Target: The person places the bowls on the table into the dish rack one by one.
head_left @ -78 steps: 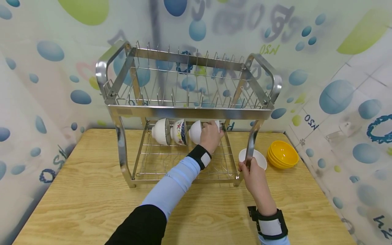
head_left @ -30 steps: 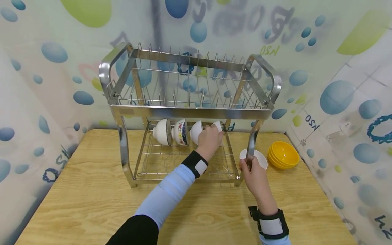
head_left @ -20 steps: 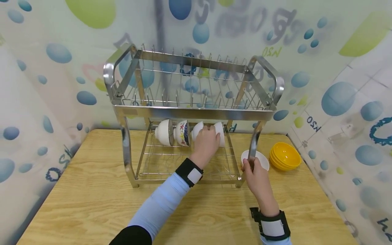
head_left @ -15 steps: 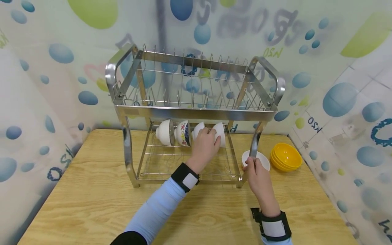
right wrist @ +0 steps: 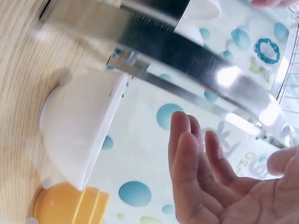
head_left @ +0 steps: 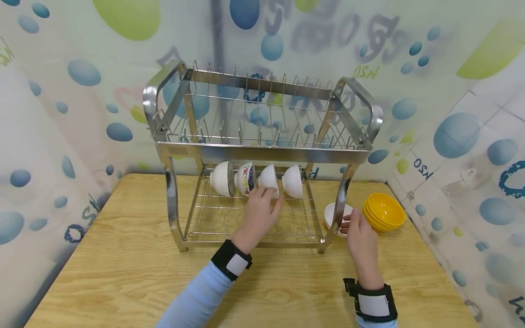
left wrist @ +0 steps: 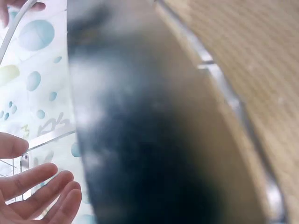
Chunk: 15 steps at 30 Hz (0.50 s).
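Note:
A row of bowls stands on edge along the back of the rack's lower tier: a white bowl (head_left: 222, 178) at the left, a floral bowl (head_left: 245, 177), then a white bowl (head_left: 268, 176) and another white bowl (head_left: 292, 182). My left hand (head_left: 257, 213) hovers before the third bowl, fingers loosely spread and holding nothing; I cannot tell whether its fingertips touch that bowl. My right hand (head_left: 362, 241) is beside the rack's front right leg (head_left: 341, 198), its fingers relaxed and empty. Behind that leg, an upright white bowl (right wrist: 84, 130) rests on the table, partly hidden in the head view.
The two-tier metal dish rack (head_left: 262, 152) stands on a wooden table (head_left: 106, 255). Its upper tier has upright wire dividers. A stack of yellow bowls (head_left: 383, 210) sits at the right, near the patterned wall covering (head_left: 459, 136).
My left hand has let go of the rightmost white bowl, which stays on the rack, and drawn left and back. My right hand has released the rack's leg and shifted slightly right.

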Motion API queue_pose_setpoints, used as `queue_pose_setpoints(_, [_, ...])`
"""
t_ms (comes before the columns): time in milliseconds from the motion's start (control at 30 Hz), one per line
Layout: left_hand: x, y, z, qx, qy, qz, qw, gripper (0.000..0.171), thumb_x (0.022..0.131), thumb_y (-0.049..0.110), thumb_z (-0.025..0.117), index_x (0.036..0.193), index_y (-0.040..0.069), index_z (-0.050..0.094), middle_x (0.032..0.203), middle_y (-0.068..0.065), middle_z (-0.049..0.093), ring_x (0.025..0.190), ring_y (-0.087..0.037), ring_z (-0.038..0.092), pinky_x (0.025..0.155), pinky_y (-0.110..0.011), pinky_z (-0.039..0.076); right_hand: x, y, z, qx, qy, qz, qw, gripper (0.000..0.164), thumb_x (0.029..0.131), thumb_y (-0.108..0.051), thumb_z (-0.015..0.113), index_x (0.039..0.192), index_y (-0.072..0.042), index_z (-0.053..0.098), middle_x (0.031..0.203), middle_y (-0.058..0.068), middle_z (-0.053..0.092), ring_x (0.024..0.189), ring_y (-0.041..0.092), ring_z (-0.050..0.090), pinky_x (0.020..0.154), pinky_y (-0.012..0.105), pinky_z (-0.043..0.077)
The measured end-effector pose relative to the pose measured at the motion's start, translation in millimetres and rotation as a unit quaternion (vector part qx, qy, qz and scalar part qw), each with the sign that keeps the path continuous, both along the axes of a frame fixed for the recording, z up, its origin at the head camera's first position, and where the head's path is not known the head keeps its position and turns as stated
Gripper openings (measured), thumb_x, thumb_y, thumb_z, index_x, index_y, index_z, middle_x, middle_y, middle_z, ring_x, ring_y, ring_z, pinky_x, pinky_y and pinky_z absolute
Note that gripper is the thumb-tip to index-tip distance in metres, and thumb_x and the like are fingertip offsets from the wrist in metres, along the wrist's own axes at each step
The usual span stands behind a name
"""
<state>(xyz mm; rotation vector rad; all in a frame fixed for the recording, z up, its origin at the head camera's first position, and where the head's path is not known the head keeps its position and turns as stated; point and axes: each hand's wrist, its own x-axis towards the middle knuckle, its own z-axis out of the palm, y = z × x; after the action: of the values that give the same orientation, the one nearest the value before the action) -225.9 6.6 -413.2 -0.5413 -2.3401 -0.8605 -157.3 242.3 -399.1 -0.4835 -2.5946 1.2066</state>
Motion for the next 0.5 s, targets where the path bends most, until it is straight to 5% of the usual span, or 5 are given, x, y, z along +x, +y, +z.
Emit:
queue_pose_setpoints(133, [4.2, -8.3, -6.6, 0.005, -0.011, 0.005, 0.9999, 0.023, 0.090, 0.017, 0.062, 0.106, 0.001, 0.066, 0.103, -0.014, 0.065, 0.095, -0.029, 0.060, 0.088, -0.043, 0.051, -1.9, 7.6, -3.6, 0.015, -0.002, -0.029, 0.999, 0.068, 0.100, -0.054, 0.017, 0.109, -0.001, 0.058, 0.098, 0.021, 0.069, 0.086, 0.031, 0.069, 0.066, 0.029, 0.052])
queue_pose_setpoints(500, [13.3, -29.7, -15.7, 0.017, -0.020, 0.023, 0.9994, 0.024, 0.090, 0.017, 0.063, 0.107, 0.000, 0.066, 0.099, -0.014, 0.063, 0.091, -0.028, 0.056, 0.072, -0.034, 0.053, -1.3, 38.0, -11.6, 0.095, -0.098, -0.055, 0.989, 0.050, 0.099, -0.037, 0.043, 0.118, 0.009, 0.050, 0.102, 0.030, 0.060, 0.077, 0.033, 0.056, 0.053, 0.026, 0.040])
